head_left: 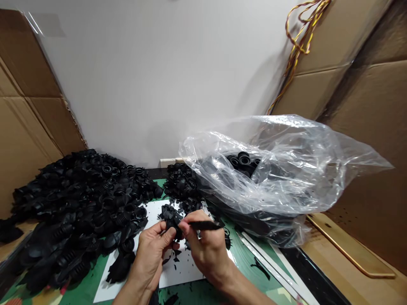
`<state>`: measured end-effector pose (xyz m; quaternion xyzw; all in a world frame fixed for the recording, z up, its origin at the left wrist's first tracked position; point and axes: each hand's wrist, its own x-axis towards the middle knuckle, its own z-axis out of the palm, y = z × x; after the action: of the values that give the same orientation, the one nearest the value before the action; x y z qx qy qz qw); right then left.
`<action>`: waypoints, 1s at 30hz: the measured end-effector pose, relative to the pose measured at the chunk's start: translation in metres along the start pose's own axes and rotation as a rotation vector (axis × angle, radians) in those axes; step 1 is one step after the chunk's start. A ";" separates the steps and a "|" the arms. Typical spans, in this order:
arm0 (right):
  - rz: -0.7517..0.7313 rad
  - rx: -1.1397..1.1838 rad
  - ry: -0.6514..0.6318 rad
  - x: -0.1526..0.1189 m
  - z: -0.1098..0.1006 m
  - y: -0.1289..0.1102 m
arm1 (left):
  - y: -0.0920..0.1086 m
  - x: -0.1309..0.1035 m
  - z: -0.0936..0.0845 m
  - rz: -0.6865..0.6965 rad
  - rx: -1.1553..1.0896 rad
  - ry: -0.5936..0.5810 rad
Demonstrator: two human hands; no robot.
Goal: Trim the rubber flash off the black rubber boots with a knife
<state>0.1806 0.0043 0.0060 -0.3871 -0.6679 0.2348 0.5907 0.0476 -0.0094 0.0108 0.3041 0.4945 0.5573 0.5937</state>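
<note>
My left hand (152,250) pinches a black rubber part (172,226) above a white sheet (182,273). My right hand (206,243) is closed around a dark, pen-like tool (206,225), whose tip is hidden by my fingers at the part's right side. Small black scraps lie on the sheet below. A large heap of black ribbed parts (73,199) spreads to the left, and a smaller black pile (182,182) sits just behind my hands.
At the right stands a clear plastic bag (286,186) with black rings inside. Metal strips (270,264) lie beside it on the green mat (246,250). A gold phone-like object (349,245) rests far right. Cardboard (28,97) flanks the wall, and twisted wires (295,51) hang at the upper right.
</note>
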 end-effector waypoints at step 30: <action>0.351 0.158 0.179 0.005 0.014 0.020 | -0.006 0.000 -0.002 -0.085 -0.164 -0.175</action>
<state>0.1719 0.0214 -0.0090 -0.4693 -0.5146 0.3506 0.6261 0.0476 -0.0108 0.0041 0.2807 0.4060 0.5416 0.6805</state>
